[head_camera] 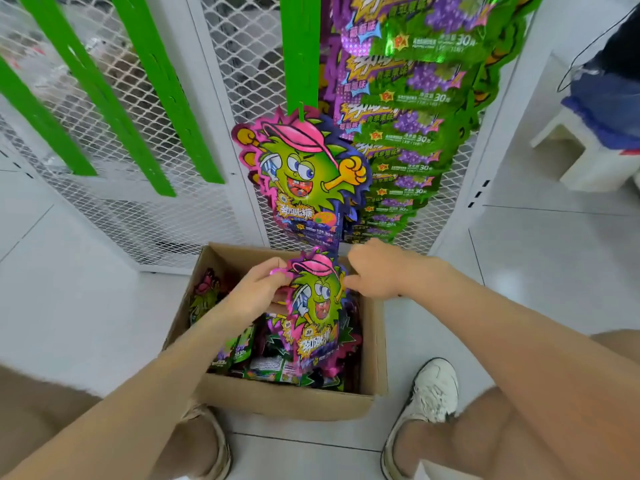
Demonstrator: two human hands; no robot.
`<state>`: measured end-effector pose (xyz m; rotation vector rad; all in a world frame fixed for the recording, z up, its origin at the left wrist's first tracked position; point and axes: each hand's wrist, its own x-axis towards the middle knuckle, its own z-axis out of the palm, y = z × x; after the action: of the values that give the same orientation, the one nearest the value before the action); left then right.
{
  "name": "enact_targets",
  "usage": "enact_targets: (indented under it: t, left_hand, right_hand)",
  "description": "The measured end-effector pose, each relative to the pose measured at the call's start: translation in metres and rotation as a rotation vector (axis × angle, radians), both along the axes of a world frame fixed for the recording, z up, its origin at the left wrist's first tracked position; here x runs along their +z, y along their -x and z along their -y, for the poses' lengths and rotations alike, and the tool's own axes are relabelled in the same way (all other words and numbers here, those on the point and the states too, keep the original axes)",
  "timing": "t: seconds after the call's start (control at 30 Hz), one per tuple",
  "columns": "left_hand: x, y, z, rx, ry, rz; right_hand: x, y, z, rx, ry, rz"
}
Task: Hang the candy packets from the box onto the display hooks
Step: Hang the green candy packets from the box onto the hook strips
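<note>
Partway through, more left than done: right-hand strip's column of green/purple packets (415, 116) looks full top to bottom, centre green strip (299, 46) carries pink-cap packets (304, 174) only at its lower end, upper hooks bare, and the three green strips on the left (162, 98) hold nothing visible. Next one is in hand: held packet (317, 306), possibly a small stack, is upright over the middle of the cardboard box (284, 398), toward its far edge, just under the hanging ones, not on a hook yet. Left hand (258, 289) pinches its upper left edge, fingers curled round it. Right hand (375, 271) is at the packet's upper right edge, fingers curled; can't tell if it's pinching or only touching. Box sits open on the floor against the mesh rack, well stocked: loose packets (242, 348) piled along the left wall and near edge, mixed green and purple, some standing, some flat. Count not readable, so expect many more hang cycles
</note>
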<state>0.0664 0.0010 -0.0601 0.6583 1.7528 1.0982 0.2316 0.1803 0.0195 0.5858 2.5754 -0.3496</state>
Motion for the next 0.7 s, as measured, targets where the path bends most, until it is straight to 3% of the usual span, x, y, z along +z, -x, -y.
enact_targets:
  t: [0.2, 0.37, 0.47, 0.6, 0.7]
  left_hand:
    - [0.067, 0.014, 0.027, -0.212, -0.019, -0.194]
    - [0.109, 0.017, 0.026, -0.201, -0.072, -0.270]
    - [0.137, 0.024, 0.018, -0.133, -0.127, -0.318]
    - [0.174, 0.032, -0.009, -0.036, -0.323, -0.522]
    - [0.199, 0.033, -0.036, 0.034, -0.435, -0.758]
  right_hand:
    - [0.027, -0.005, 0.008, -0.109, 0.140, -0.129]
    - [0.048, -0.008, 0.014, -0.300, 0.383, -0.560]
    - [0.067, -0.012, 0.016, -0.258, 0.500, -0.754]
    - [0.088, -0.007, 0.017, -0.148, 0.363, -0.925]
    - [0.099, -0.003, 0.017, -0.075, 0.353, -0.902]
